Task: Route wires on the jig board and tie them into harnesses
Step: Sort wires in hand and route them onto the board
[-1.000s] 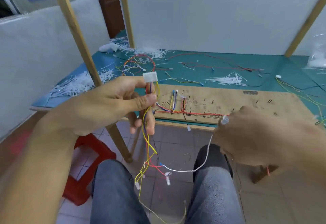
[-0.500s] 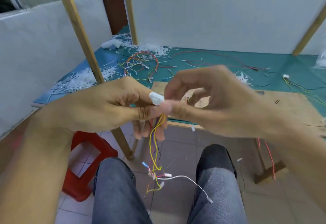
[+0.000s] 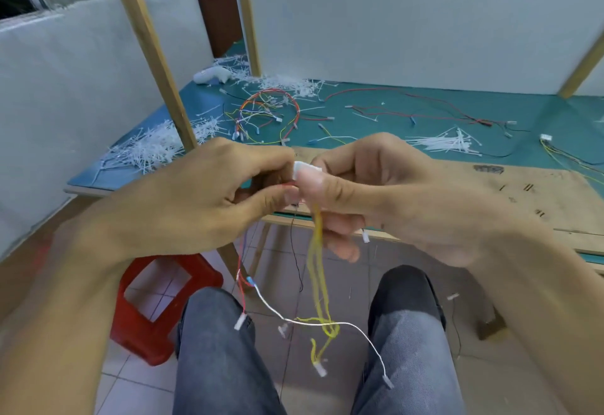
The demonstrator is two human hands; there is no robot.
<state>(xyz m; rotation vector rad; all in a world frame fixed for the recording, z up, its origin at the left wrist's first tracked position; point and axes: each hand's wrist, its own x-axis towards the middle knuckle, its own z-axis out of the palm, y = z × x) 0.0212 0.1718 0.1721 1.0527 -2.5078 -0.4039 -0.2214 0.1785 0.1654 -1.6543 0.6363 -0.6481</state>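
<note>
Connector (image 3: 301,167) sits pinched between left hand (image 3: 202,199) and right hand (image 3: 392,192), wires (image 3: 318,267) dangling.

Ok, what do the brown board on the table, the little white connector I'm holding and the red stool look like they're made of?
The jig board: matte brown fibreboard or plywood, going by its flat, dull, stained face. The white connector, pinched between left hand and right hand: probably moulded plastic, opaque and blocky. The red stool: likely smooth moulded plastic, evenly coloured.
</note>
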